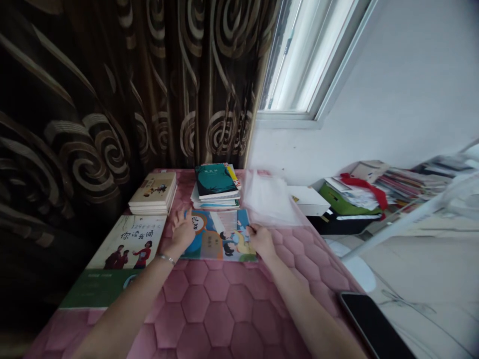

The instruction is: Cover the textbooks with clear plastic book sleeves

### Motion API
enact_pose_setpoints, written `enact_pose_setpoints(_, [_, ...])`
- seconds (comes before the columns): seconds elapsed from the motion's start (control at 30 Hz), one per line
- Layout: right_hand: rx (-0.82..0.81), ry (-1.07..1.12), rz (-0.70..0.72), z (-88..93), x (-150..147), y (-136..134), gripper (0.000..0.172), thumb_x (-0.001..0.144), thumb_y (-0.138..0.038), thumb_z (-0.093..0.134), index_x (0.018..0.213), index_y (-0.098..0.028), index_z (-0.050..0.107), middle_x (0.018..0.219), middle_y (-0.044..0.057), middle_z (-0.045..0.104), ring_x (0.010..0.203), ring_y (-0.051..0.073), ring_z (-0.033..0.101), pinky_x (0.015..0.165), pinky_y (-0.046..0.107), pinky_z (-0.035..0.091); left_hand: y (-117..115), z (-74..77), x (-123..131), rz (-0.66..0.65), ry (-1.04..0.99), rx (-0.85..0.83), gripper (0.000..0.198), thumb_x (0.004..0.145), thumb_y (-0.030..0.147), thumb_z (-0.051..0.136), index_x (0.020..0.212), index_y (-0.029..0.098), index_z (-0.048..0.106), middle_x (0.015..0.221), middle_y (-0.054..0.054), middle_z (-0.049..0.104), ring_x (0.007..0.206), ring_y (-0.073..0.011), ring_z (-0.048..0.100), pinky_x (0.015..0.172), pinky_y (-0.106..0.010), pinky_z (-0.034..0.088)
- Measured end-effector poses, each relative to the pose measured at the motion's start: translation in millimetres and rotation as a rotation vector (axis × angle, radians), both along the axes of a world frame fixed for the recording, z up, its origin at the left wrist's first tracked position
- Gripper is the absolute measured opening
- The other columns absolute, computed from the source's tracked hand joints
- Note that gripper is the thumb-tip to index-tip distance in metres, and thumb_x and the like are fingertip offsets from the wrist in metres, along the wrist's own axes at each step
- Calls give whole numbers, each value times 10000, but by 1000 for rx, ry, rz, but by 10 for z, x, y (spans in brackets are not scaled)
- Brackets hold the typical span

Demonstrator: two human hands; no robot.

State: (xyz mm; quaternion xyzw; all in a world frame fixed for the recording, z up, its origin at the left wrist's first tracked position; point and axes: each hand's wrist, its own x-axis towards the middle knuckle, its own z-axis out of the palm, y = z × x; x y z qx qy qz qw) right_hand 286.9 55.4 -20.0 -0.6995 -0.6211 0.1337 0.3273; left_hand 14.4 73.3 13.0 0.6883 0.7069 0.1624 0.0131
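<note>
A blue mathematics textbook [211, 242] with cartoon children on its cover lies sideways on the pink quilted surface [209, 304]. My left hand [183, 230] grips its left edge, fingers bent near the far corner. At the opposite edge, my right hand [261, 241] pinches the book between thumb and fingers. A whitish sheen crosses part of the cover. Just beyond the book is a pile of books [217, 180] topped by a dark teal one. Translucent plastic sheets [267, 199] lie to the right of that pile.
On the left are a stack of beige books [153, 192] and a large green-and-white book [119, 254]. A phone [374, 324] rests at the right edge. Beyond it stand a white fan [359, 269], a white box [309, 200] and heaped papers [404, 187]. A patterned curtain [168, 89] hangs behind.
</note>
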Motion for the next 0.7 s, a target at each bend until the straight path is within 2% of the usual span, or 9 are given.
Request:
enact_pose_setpoints(0.13, [-5,-26,-15,29,-3,5,278,860,-274,487,950,-191,736,870,101,749,780,245,683,672,294,466,-409,-187,-131,89,-115,77,451,846,103,432,1293,54,467,1293,-249,479,1275,-346,441,1023,-488,392])
enact_pose_setpoints(0.27, [-8,-49,-19,36,-11,-16,274,867,-307,500,949,-193,736,834,106,746,767,253,689,672,301,470,-744,-343,-177,42,-279,199,347,867,112,415,1194,116,532,1144,-163,542,1092,-270,567,969,-443,459])
enact_pose_setpoints(0.33, [1,-50,-19,36,-9,-27,270,867,-309,504,969,-191,725,852,104,743,796,250,690,696,301,478,-827,-380,-183,-3,-336,252,295,882,132,406,1122,155,575,1111,-138,546,1041,-250,583,955,-433,478])
enact_pose_setpoints(0.47, [64,-44,-39,57,35,-90,316,816,-266,566,1087,-140,670,1047,147,698,924,259,667,787,325,487,-862,-373,-211,-38,-360,273,226,871,154,440,948,206,645,1049,-105,564,1027,-247,588,944,-431,498])
enact_pose_setpoints(0.53, [119,-44,23,83,52,-175,264,811,-239,566,1029,-145,681,1040,136,690,919,248,657,804,334,486,-872,-343,-206,-38,-339,284,227,870,153,447,914,209,663,1037,-104,576,1022,-246,595,938,-426,507])
enact_pose_setpoints(0.6, [176,-54,149,112,26,-299,185,833,-230,545,926,-191,700,975,90,701,897,226,649,812,338,482,-906,-301,-163,-63,-281,302,270,874,129,429,929,203,683,1126,-124,584,1069,-258,586,980,-450,483])
enact_pose_setpoints(0.7, [235,-84,331,140,-131,-518,162,865,-257,556,823,-251,713,930,41,711,891,205,642,845,362,460,-991,-225,-25,-208,-172,266,344,866,81,419,991,236,700,1251,-98,597,1162,-276,559,1125,-570,288])
